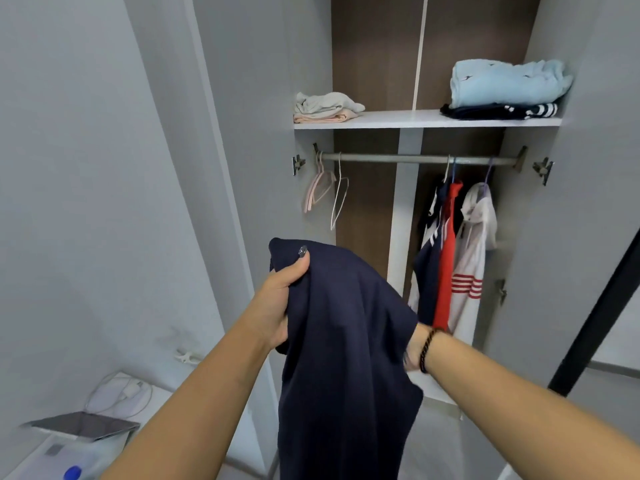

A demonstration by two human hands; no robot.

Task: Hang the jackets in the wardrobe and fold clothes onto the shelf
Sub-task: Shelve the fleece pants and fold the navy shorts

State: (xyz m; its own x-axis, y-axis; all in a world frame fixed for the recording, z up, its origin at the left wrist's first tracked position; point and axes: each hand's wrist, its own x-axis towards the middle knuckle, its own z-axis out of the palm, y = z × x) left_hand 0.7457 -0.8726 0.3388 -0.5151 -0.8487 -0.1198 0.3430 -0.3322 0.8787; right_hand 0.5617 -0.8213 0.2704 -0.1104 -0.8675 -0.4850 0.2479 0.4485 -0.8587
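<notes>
Dark navy soft-knit garment hangs mid-air before open wardrobe, at 6 o'clock from white shelf. Left hand grips upper edge, thumb on top; right hand mostly hidden under cloth, grip unclear. Likely light, limp, sags freely; best held at shoulders or hem corners. Empty hangers at 12 o'clock.

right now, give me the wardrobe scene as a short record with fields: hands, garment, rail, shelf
left hand: left hand holds the navy garment near its top edge, thumb on the front
right hand: right hand mostly hidden behind the cloth, grip unclear
rail: rail carries two empty hangers on the left and three hung jackets on the right
shelf: shelf holds a pale folded pile on the left and a light blue folded item atop a navy striped one on the right
</notes>
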